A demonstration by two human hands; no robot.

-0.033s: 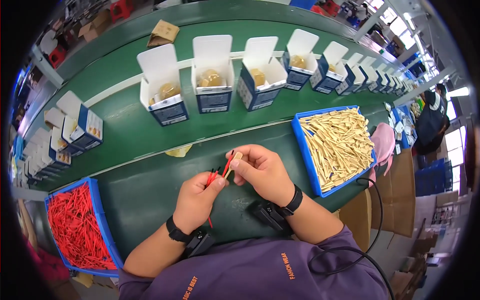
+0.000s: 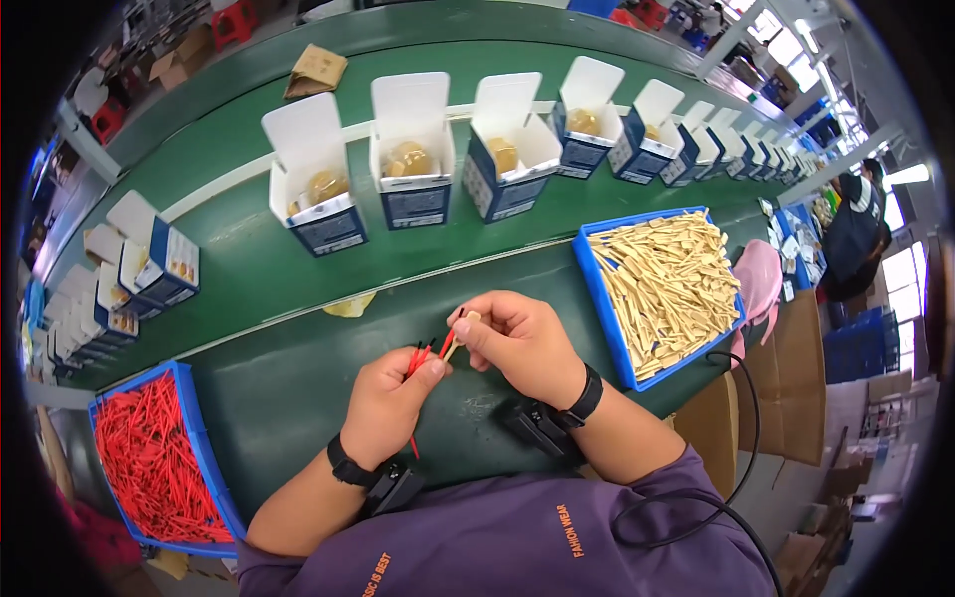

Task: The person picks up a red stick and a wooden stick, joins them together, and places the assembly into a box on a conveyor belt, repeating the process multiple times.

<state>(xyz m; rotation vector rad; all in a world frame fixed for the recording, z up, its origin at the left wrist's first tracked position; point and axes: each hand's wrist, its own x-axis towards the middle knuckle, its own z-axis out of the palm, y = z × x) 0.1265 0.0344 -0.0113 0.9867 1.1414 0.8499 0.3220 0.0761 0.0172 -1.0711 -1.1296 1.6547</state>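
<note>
My left hand (image 2: 390,400) is closed on several thin red sticks with black tips (image 2: 419,360), which look like small brushes; one red end pokes out below the palm. Facing it, my right hand (image 2: 519,336) pinches a small flat wooden stick (image 2: 457,343) with a broader end. Another red stick lies alongside the wooden one, between the two hands. The fingertips of both hands nearly meet above the dark green table (image 2: 288,398). To my left, a blue tray (image 2: 205,448) holds many red sticks. A second blue tray (image 2: 604,298) at my right is heaped with wooden sticks.
Open white-and-blue boxes (image 2: 416,204) holding round amber pieces line the green belt (image 2: 239,229) beyond the table. More boxes (image 2: 164,267) stand at the left. A yellowish scrap (image 2: 350,304) lies by the belt's edge. A black cable (image 2: 758,428) loops past my right arm.
The boxes and trays sit slightly further left in the picture. The wooden stick's broad end shows a little less between my right fingers. Both hands keep their holds.
</note>
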